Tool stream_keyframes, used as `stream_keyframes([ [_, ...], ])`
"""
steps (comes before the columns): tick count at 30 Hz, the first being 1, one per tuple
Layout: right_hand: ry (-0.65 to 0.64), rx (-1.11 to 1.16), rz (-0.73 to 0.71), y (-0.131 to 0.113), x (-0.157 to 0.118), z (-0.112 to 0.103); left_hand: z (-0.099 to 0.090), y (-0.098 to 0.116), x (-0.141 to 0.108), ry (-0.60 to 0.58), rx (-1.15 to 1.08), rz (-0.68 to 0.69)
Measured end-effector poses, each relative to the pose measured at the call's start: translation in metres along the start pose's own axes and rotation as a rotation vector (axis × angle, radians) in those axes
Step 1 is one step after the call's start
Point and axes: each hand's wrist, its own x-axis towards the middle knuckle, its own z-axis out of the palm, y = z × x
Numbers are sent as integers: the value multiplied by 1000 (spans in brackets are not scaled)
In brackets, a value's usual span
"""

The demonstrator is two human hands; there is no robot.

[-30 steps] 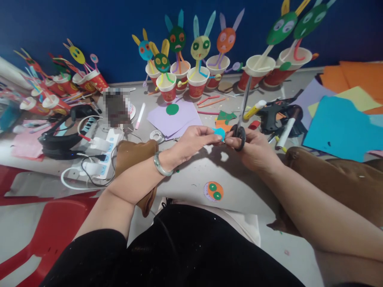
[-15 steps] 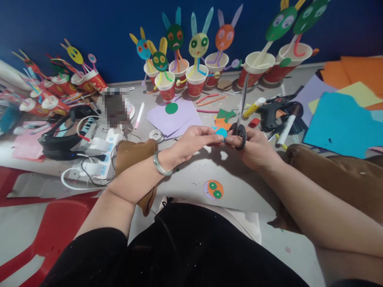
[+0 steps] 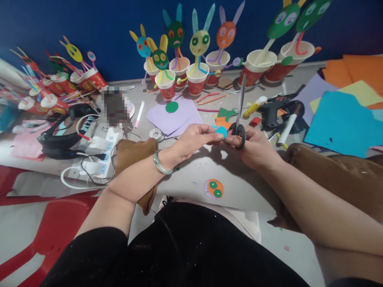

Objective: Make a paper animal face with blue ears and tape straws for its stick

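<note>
Pinched in my left hand (image 3: pixel 199 139) is a small blue paper piece (image 3: pixel 221 130) with a rounded edge. My right hand (image 3: pixel 254 147) has hold of scissors (image 3: pixel 241 99) by their black handles, the blades pointing up and away from the paper. The right fingertips meet the paper's edge or come very close to it; I cannot tell which. Below the hands, near the table's front edge, lies an orange and purple paper face (image 3: pixel 214 189) with green eyes. A green paper circle (image 3: pixel 171 107) rests on purple paper sheets (image 3: pixel 155 118).
Paper cups (image 3: pixel 196 81) holding rabbit-like paper figures line the back. Coloured sheets (image 3: pixel 338 123) lie at the right, near a yellow marker (image 3: pixel 255 107) and a white marker (image 3: pixel 288 129). A power strip (image 3: pixel 109 153) with cables and a black headset-like device (image 3: pixel 56 143) are at left.
The hands, scissors and blue paper are almost where they were. Only a slight shift of the camera view shows.
</note>
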Motion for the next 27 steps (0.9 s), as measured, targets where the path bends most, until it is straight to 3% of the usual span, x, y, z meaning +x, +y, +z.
stream_keyframes([
  [8,5,8,-9,2,1,-2,-1,-3,9,90,-29,-11],
  [12,21,4,-27,3,2,-3,-2,-2,8,81,-39,4],
  [23,64,107,-13,0,2,-2,-3,-5,3,-67,-47,38],
  [27,47,206,29,-4,3,-5,-3,-2,2,-179,-102,-37],
])
